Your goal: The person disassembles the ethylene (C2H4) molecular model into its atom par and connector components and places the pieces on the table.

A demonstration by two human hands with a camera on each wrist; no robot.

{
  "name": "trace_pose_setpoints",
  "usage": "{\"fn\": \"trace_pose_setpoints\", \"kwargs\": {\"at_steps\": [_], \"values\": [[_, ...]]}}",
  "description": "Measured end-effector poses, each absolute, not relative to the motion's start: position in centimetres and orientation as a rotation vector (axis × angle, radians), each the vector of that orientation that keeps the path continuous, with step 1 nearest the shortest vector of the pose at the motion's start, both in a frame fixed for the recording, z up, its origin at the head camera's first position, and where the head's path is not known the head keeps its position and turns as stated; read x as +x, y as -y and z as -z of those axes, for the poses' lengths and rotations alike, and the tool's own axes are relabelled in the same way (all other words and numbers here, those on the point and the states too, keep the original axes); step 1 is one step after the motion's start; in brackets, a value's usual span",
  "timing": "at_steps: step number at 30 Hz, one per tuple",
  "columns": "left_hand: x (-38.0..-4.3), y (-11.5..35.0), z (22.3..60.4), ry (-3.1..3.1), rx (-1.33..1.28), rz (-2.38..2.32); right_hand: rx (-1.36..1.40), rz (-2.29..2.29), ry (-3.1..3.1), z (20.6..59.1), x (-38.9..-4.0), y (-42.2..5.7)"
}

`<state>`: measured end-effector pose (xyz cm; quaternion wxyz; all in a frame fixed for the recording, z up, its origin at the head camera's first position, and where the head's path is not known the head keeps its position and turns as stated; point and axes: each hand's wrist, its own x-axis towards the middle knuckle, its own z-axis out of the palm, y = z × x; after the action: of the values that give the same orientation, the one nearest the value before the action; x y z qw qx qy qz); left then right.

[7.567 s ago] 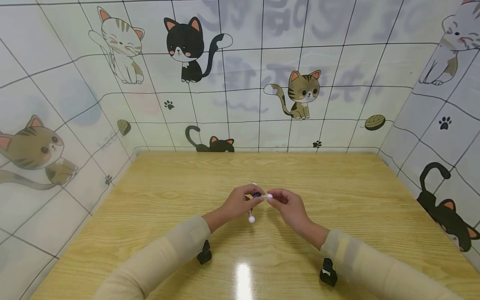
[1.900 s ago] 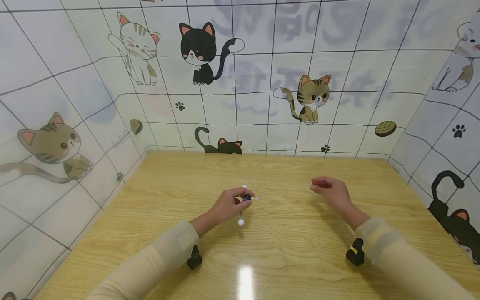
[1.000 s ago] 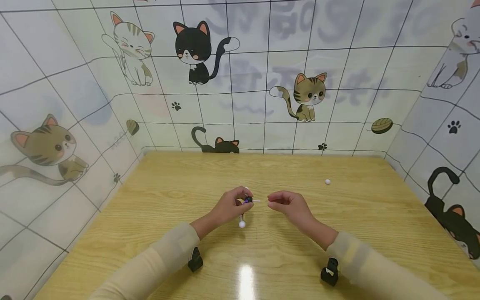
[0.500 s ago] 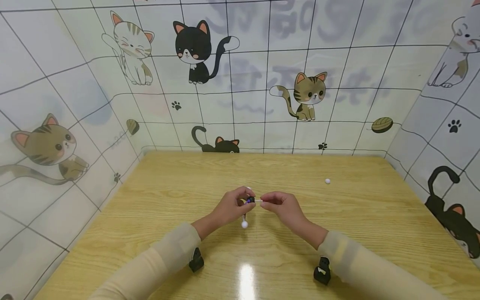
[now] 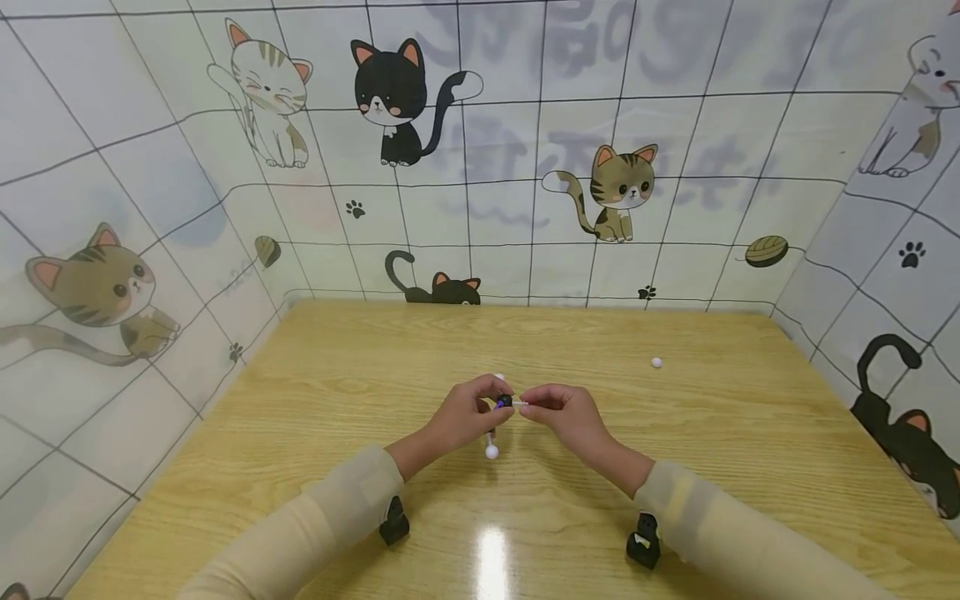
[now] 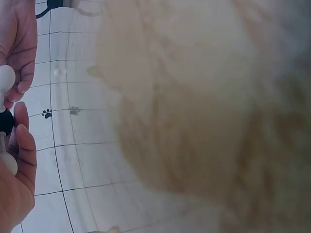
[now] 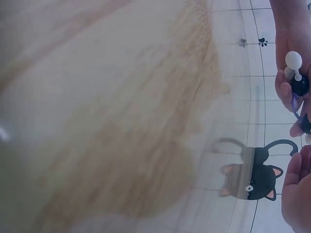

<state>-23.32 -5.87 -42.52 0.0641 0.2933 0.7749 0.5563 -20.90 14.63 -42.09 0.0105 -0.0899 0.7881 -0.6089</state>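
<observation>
My left hand (image 5: 459, 417) grips a ball-and-stick molecular model by one of its black balls (image 5: 505, 402). A white stick (image 5: 519, 403) juts right from that ball, and my right hand (image 5: 570, 417) pinches its outer end. One white ball (image 5: 492, 452) hangs below the left hand. Beyond the fingers, another white ball (image 5: 500, 377) just shows. In the right wrist view two black balls, the upper one (image 7: 300, 85) and the lower one (image 7: 305, 124), are joined by a bent purple link (image 7: 294, 103). Fingers hide part of the model.
A loose white ball (image 5: 657, 362) lies on the wooden table (image 5: 360, 350) toward the back right. Cat-print sheeting (image 5: 495, 208) stands behind the table and along both sides. Small black devices, one on the left wrist (image 5: 393, 523) and one on the right wrist (image 5: 643, 542), hang under the sleeves.
The white ball that my right hand pinched on the stick now lies at the back right. My right hand went right, came back, and now pinches the bare stick. The left hand keeps its grip.
</observation>
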Motion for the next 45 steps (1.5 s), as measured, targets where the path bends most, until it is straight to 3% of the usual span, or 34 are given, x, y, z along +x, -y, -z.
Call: {"fn": "trace_pose_setpoints", "kwargs": {"at_steps": [19, 29, 45], "values": [[-23.4, 6.0, 42.5, -2.329, 1.012, -1.702, -0.286, 1.867, -2.531, 41.6, -20.6, -15.0], [-23.8, 7.3, 42.4, -2.414, 0.895, -1.688, -0.207, 1.862, -2.582, 41.6, -21.2, -16.9], [-23.4, 8.3, 42.2, -2.381, 0.926, -1.734, -0.13, 1.883, -2.518, 41.0, -23.7, -17.2]]}}
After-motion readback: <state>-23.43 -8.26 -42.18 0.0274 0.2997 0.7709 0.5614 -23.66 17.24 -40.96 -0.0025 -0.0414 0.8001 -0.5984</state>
